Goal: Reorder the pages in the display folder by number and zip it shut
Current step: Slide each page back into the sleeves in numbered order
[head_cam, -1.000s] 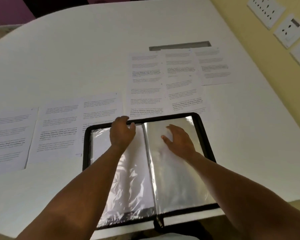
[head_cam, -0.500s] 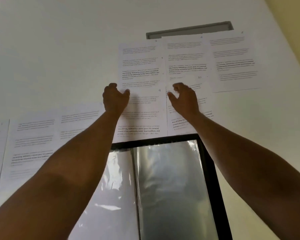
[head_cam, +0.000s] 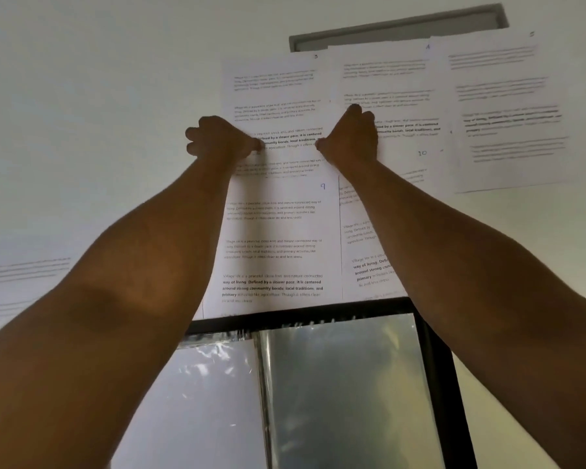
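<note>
I'm seeing printed pages (head_cam: 274,238) lying across the white table (head_cam: 82,96); the open folder (head_cam: 433,367) showing clear sleeves (head_cam: 345,384); left hand (head_cam: 220,138) and right hand (head_cam: 351,137) each pinching a page's edge.

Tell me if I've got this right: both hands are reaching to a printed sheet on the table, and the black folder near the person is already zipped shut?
Not quite. The head view shows the folder lying open, its clear sleeves exposed, not zipped shut. The rest holds: the left hand and right hand are both on a printed sheet on the table.
</note>
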### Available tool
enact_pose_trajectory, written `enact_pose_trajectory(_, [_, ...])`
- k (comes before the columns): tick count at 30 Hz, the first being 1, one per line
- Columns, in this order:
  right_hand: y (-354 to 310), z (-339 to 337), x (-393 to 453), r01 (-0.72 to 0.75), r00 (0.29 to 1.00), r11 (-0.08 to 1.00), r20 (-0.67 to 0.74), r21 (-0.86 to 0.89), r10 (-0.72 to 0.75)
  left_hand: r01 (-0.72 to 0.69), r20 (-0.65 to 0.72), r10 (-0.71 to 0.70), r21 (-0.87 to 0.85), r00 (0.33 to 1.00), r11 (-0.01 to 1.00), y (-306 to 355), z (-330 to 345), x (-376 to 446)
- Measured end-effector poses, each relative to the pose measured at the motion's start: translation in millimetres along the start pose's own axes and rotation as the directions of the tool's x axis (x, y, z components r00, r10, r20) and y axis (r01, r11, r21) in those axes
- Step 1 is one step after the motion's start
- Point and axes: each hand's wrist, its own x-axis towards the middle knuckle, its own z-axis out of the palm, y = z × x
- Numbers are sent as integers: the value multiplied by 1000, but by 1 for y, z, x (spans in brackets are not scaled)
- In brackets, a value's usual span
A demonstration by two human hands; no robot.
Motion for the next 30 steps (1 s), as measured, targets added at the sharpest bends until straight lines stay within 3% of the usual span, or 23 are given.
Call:
enact_pose_trajectory(2, [-6,2,4,-14,1000,999,20,-37,14,10,52,-9,-16,999,1000,4,-2,10])
enact_pose_trajectory(7, [-15,8,14,-99,991,994,92,40,95,18,115,12,-255,993,967,3,-1,17])
enact_pose_trajectory(12, [-18,6,18,-135,988,987,86,82,128,-188,-114,155,-396,981,899,0,-2,11])
enact_pose_trajectory(16, [-21,1,17,-41,998,985,56,166,32,-438,-273,345,-474,898,764,-3,-20,6])
enact_pose_trajectory(20, [-30,-13,13,-47,995,829,95,558,-7,-596,-390,455,-593,801,541,-4,-54,-4])
enact_pose_trajectory(23, [-39,-32,7,-48,996,683,83,728,-19,-627,-425,475,-644,770,438,1,-83,-20])
enact_pose_trajectory(26, [-49,-55,0,-4,999,601,32,799,-36,-622,-434,471,-683,768,384,4,-110,-44])
enact_pose_trajectory(30, [-53,-83,-23,83,996,613,-58,786,-61,-551,-396,420,-753,817,360,-3,-142,-78])
